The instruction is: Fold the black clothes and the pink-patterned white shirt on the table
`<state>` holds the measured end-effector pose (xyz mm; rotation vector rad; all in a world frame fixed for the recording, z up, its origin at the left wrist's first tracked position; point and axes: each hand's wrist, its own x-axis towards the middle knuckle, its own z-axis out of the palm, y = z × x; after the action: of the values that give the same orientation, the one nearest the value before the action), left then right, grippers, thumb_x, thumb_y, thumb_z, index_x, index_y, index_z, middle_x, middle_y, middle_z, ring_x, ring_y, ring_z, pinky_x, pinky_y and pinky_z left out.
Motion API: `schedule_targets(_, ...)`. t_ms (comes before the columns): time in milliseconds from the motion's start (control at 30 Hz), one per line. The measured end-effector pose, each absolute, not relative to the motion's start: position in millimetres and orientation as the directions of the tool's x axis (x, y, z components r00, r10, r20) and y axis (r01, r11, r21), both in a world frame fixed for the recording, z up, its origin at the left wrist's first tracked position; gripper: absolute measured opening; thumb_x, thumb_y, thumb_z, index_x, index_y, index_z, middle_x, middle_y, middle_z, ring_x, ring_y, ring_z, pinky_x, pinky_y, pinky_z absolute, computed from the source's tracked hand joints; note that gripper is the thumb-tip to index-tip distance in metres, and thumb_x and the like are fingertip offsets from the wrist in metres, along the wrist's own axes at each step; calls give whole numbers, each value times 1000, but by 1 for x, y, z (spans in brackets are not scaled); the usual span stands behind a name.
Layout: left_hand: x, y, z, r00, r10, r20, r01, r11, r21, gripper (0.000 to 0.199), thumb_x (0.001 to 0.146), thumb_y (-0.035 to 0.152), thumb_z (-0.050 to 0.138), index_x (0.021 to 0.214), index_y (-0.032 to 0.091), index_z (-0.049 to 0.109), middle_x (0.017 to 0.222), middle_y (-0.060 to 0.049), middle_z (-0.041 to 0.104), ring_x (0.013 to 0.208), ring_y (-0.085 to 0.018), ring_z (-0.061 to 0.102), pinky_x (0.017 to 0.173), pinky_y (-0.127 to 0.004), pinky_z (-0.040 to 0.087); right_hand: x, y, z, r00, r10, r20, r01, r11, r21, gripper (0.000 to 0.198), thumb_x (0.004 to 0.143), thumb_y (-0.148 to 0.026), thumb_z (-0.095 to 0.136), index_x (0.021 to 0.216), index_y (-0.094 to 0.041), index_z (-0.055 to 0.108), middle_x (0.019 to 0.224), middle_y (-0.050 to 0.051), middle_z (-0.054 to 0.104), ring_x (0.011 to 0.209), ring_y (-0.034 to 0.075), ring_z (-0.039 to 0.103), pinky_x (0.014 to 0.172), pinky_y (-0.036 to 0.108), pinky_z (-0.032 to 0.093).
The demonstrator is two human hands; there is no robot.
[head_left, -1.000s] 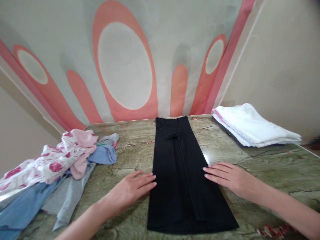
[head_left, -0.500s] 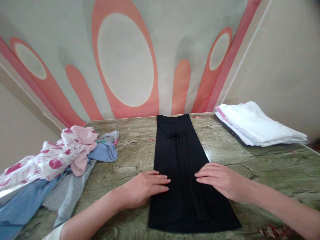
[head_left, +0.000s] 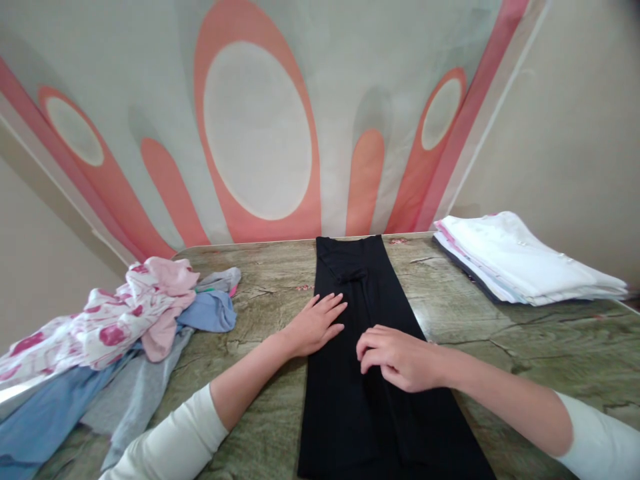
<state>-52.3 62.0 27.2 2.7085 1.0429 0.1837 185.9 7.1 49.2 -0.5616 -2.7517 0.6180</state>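
Note:
A black garment (head_left: 330, 413) lies on the table as a long, narrow folded strip, its far end at the table's back edge. A sleeve-like layer runs down its middle, with a small bunched spot near the top. My left hand (head_left: 315, 325) rests flat on its left side, fingers stretched out and slightly spread. Over the middle of the strip, my right hand (head_left: 395, 357) is closed, its curled fingertips at the edge of the sleeve-like layer. The cloth under those fingers is partly hidden.
On the left is a loose heap of clothes (head_left: 115, 327), pink-patterned, blue and grey. A stack of folded clothes (head_left: 525, 260), white on top, lies at the back right. Behind the wood-patterned table (head_left: 265, 287) hangs a grey and coral patterned sheet (head_left: 335, 167).
My left hand has slid farther up the garment. My right hand has moved left to its middle, and its fingers have curled. The view has shifted slightly.

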Motion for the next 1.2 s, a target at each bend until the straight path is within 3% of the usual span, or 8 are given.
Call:
schedule_targets(100,-65,64,28,675,735,60,666,-643,378,53,86,44,50,134,25,39,147,-7,25,136,-23,15,110,-42,15,204,18,52,-815,548,187,357,730,-582,29,74,-3,43,87,-21,63,97,2,60,89,12,56,82,27,42)
schedule_targets(200,-73,84,27,469,876,110,635,-422,647,63,74,38,67,129,20,43,143,-12,31,131,-27,29,105,-42,28,235,60,43,-503,841,198,618,511,-597,22,81,-15,44,95,-19,60,96,5,63,84,15,59,77,28,45)
schedule_targets(333,-68,135,28,58,994,-95,264,77,962,83,70,28,74,136,16,26,134,-21,39,108,-23,56,88,-34,47,262,129,21,-118,990,78,866,141,-481,35,83,-37,51,106,-12,56,96,13,66,83,22,62,73,30,45)
schedule_targets(400,-61,164,31,-17,963,-270,105,270,957,89,70,25,75,138,13,19,123,-21,51,93,-19,63,79,-29,50,262,154,12,-4,998,58,902,29,-432,45,83,-43,51,113,-9,52,94,14,66,86,25,62,73,31,45)
schedule_targets(567,-44,216,31,-68,946,-317,138,324,936,100,64,20,79,140,17,15,104,-15,61,74,-16,64,62,-24,50,248,188,0,39,999,34,940,-25,-342,49,77,-41,60,114,-10,52,106,15,64,96,26,60,77,30,43)
schedule_targets(833,-31,265,11,-77,995,60,528,-10,849,94,62,12,76,140,20,25,89,-3,63,80,-16,62,76,-27,47,248,226,-6,54,997,63,951,-32,-307,34,84,-36,52,114,-20,53,109,8,63,96,22,59,77,30,43)
schedule_targets(1033,-23,312,-8,-102,973,205,731,-66,679,73,71,18,69,135,24,33,95,-3,63,91,-18,60,83,-28,43,244,251,-7,135,984,114,962,-102,-253,28,89,-36,41,107,-25,58,108,8,63,99,25,58,77,35,43)
schedule_targets(1200,-17,336,-10,-170,967,189,752,4,659,61,74,22,66,129,19,39,102,-7,62,99,-19,58,85,-28,41,237,270,-6,178,973,146,968,-146,-205,30,91,-34,35,106,-25,59,102,11,65,96,26,59,78,38,42)
